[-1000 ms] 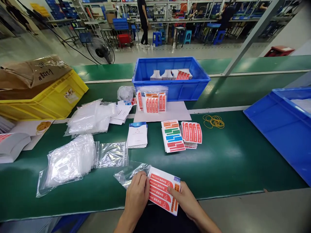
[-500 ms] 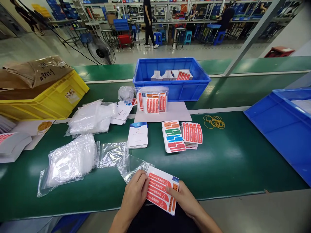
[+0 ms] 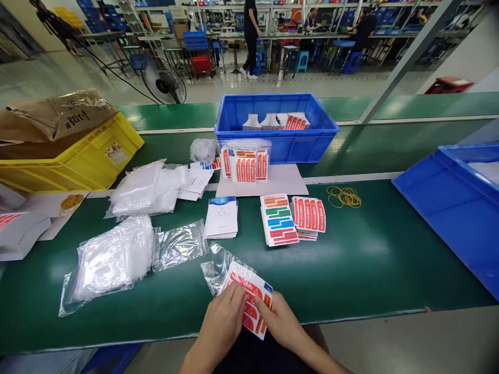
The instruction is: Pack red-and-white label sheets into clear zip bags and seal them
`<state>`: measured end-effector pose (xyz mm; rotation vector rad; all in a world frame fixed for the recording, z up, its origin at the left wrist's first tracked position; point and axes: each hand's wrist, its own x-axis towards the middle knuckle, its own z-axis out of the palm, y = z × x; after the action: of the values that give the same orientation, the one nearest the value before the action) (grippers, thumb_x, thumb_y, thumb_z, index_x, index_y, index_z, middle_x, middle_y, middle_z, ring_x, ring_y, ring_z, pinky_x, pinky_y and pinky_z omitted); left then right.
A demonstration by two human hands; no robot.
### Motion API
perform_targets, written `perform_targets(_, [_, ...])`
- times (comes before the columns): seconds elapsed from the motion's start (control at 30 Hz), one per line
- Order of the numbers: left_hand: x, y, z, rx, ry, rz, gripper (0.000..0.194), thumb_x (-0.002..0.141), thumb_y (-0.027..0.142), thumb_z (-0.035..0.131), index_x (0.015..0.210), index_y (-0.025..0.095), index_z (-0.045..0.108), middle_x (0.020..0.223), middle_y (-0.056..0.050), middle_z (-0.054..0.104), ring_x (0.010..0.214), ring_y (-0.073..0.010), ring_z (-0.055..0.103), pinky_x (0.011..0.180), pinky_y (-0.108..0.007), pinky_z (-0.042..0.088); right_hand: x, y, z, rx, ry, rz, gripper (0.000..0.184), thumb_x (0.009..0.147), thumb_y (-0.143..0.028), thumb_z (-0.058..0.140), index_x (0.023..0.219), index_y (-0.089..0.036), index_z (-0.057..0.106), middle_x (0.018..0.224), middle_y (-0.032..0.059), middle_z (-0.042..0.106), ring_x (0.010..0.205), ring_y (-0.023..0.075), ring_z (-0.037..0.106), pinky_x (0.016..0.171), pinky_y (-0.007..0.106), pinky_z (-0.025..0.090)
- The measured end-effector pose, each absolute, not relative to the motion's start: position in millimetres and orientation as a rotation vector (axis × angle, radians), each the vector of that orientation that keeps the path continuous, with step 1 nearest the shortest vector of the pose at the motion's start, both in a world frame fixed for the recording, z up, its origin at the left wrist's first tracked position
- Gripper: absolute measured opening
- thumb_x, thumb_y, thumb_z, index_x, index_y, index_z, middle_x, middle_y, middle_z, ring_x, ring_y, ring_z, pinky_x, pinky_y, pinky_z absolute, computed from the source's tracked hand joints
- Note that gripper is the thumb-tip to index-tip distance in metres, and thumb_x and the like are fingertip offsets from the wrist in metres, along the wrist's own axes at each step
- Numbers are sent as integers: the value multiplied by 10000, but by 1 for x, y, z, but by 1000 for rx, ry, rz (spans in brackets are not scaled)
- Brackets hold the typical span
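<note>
At the near edge of the green belt, my left hand (image 3: 226, 322) and my right hand (image 3: 280, 322) both grip a stack of red and white sticker sheets (image 3: 249, 291). The far part of the stack sits inside a clear plastic bag (image 3: 218, 265); the near part sticks out between my fingers. My left hand's fingers press on the bag's mouth and the stack's left side. My right hand pinches the stack's near right corner.
Piles of clear bags (image 3: 113, 257) lie to the left. White booklets (image 3: 222, 217), coloured label sheets (image 3: 277, 219) and red sticker sheets (image 3: 310, 214) lie mid-belt, rubber bands (image 3: 343, 196) to the right. Blue bins (image 3: 275, 127) (image 3: 460, 202) and a yellow crate (image 3: 83, 158) stand around.
The sticker stack has slid further into the clear bag, turning upward and leftward. Both hands moved slightly left and closer together. A person in the background walked to the right.
</note>
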<state>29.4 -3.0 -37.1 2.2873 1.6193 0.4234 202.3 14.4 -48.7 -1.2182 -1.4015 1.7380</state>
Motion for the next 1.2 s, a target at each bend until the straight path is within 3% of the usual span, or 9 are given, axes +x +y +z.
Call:
perform_targets(0.2, [22,2,-22,2101,1648,612,130,957,205,357,859,207,442,799,-17,523,682,-136,532,624,-255,433,218,35,-29,-845,-1175,2086,432,851,-480,581,1118,-141,576,993,68,640,936,207,595,821,304,480])
perform_targets(0.3, [23,3,-13,2028,1584,691,120,950,196,376,854,206,447,804,-19,528,692,-135,533,640,-253,436,213,36,-34,-728,-1108,2223,533,776,-482,668,1164,-149,515,979,75,634,842,200,629,679,279,513])
perform_targets(0.43, [29,1,-4,2054,1524,761,109,935,162,399,843,204,441,785,-22,517,697,-143,524,633,-256,427,193,35,-45,-899,-1062,2059,455,765,-468,686,1034,-164,481,899,43,611,702,137,590,546,202,454])
perform_targets(0.6, [40,-3,2,2119,1360,843,115,911,87,416,880,196,433,799,-30,521,728,-136,522,650,-245,435,180,40,-40,-899,-1168,1870,360,804,-461,648,899,-163,470,807,-8,516,707,103,481,674,216,419])
perform_targets(0.83, [48,-5,13,2193,1206,937,166,869,23,448,909,182,464,816,-34,552,757,-127,533,682,-223,446,169,52,-38,-867,-1375,1781,269,885,-403,547,815,-160,456,757,-16,467,692,99,417,658,212,388])
perform_targets(0.93, [25,9,27,2204,1414,1033,202,863,89,510,1042,182,498,1020,-82,564,990,-170,536,875,-281,436,169,65,-27,-850,-1496,1722,233,883,-362,550,804,-148,506,762,-7,512,725,109,461,696,214,396])
perform_targets(1.03, [-10,35,40,2206,1648,963,478,843,232,593,1290,193,431,1309,-133,463,1228,-247,426,1027,-376,354,170,79,-12,-903,-1684,1643,257,799,-340,650,726,-139,509,666,-34,493,618,78,408,556,174,322])
perform_targets(1.1, [-30,56,47,2154,1520,715,446,850,321,590,1275,231,488,1260,-96,542,1163,-232,502,983,-338,404,169,89,-3,-940,-1803,1534,283,758,-328,683,670,-137,493,586,-56,438,554,57,347,488,170,240])
perform_targets(1.2, [-44,83,48,1957,1325,447,250,861,435,551,963,244,675,942,-34,681,899,-191,615,834,-266,470,167,103,4,-945,-1843,1425,266,772,-331,654,659,-138,509,542,-62,410,519,48,329,466,170,209])
